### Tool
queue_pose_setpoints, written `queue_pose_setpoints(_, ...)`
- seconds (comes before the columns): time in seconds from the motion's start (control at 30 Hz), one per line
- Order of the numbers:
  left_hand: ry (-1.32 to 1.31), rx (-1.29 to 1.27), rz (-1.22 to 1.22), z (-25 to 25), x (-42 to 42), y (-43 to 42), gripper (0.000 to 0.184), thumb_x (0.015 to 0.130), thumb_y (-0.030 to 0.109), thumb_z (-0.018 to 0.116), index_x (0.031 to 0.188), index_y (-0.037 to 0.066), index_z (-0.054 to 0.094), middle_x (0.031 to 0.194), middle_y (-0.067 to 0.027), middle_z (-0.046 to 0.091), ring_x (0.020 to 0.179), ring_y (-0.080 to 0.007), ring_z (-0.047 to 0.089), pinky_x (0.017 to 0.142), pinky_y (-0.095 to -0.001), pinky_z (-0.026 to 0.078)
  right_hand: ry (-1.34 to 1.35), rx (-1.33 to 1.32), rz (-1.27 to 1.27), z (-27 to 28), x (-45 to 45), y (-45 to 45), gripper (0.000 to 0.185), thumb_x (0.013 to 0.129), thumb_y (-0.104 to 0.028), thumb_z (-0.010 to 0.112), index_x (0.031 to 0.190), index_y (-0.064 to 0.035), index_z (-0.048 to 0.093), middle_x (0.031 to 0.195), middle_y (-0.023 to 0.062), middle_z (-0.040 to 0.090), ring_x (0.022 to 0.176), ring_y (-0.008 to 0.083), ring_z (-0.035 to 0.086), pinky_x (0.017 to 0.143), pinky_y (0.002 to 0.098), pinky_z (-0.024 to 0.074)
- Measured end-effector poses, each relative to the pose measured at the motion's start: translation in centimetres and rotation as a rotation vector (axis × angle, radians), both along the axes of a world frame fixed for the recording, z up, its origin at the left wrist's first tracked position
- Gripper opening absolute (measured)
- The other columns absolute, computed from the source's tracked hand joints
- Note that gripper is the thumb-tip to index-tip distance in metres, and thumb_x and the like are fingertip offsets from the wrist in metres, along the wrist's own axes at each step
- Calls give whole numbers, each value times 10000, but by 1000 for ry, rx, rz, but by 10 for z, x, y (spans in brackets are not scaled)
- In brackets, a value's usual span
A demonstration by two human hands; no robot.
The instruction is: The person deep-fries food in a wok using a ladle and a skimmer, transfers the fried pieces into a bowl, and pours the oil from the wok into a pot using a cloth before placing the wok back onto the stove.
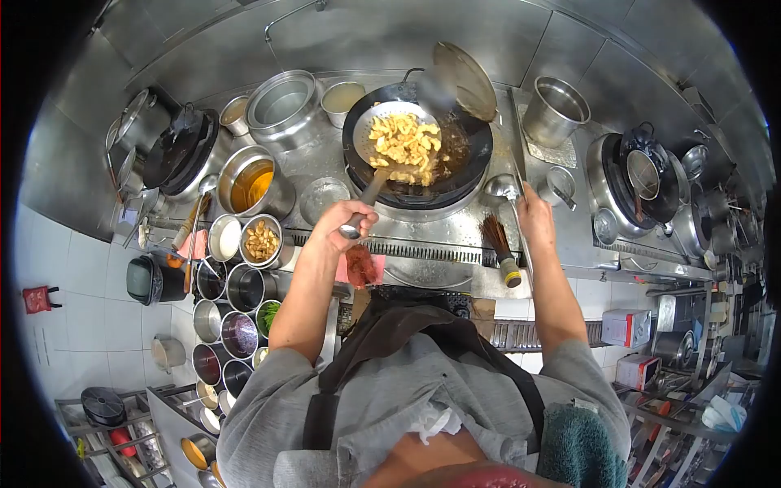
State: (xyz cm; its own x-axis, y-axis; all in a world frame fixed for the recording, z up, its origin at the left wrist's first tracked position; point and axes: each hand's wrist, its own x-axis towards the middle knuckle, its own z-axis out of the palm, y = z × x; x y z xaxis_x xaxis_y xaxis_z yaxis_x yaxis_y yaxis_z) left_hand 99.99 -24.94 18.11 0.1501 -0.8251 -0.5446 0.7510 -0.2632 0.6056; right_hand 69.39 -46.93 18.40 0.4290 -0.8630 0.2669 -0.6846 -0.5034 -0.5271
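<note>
My left hand (346, 225) is closed round the handle of a perforated metal skimmer (364, 140). Golden-brown fried pieces (404, 142) fill it, and it is held over a dark wok (473, 167) with brown oil inside. My right hand (536, 218) grips a long thin metal handle by the wok's right side; which tool that handle belongs to is unclear. Close to its fingers is a ladle bowl (502, 186). A round mesh strainer (465, 81) is tilted above the wok's back right rim, and a grey blur beside it cannot be made out.
At left stand a pot of amber liquid (254, 185), a container of brown pieces (261, 241) and several metal pots. A bristle brush (500, 250) lies at the counter's front. A tall metal pot (556, 112) and a small metal cup (558, 185) stand at right.
</note>
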Motion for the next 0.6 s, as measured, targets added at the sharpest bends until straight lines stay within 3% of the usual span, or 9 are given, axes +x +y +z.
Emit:
queue_pose_setpoints(0.13,38,-72,58,11,22,10,114,831,31,486,881,-16,396,688,-79,476,497,-118,461,379,-217,376,63,-103,34,-40,10,-31,222,839,-117,504,1017,-38,609,779,254,616,732,405,615,682,471,491)
queue_pose_setpoints(0.2,-25,-69,93,25,31,12,76,816,25,496,833,-8,430,686,-97,502,497,-130,463,399,-229,383,42,486,36,-45,23,-28,181,836,-106,516,959,-19,617,676,188,627,515,300,618,497,418,484)
queue_pose_setpoints(0.23,-89,-74,126,34,34,11,48,801,19,505,786,0,463,684,-115,528,496,-141,466,419,-242,390,42,489,39,-55,31,-29,181,836,-106,516,959,-19,617,676,188,627,515,300,618,497,418,484)
queue_pose_setpoints(0.3,-94,-56,204,47,37,7,53,799,6,508,814,-9,459,703,-132,539,505,-144,466,429,-254,386,-144,835,120,-76,51,-27,146,824,-97,537,890,7,617,582,99,572,393,185,533,370,345,408)
queue_pose_setpoints(0.4,-178,-49,263,58,45,3,106,803,-7,509,881,-19,438,727,-150,543,513,-147,465,440,-260,384,-335,986,197,-89,76,-7,106,821,-78,548,797,15,592,570,63,554,390,172,516,346,312,371)
queue_pose_setpoints(0.5,-219,-37,291,65,45,3,103,803,-9,505,879,-17,437,727,-147,538,520,-145,465,438,-251,382,-444,1154,239,-94,79,9,157,844,-95,550,965,-11,607,563,28,521,352,125,454,304,261,296)
queue_pose_setpoints(0.6,-222,-49,308,65,45,7,109,807,-9,501,893,-19,435,725,-145,535,520,-145,466,431,-248,384,-482,1246,279,-78,58,11,108,824,-90,566,891,-15,607,569,30,532,366,128,459,330,259,297)
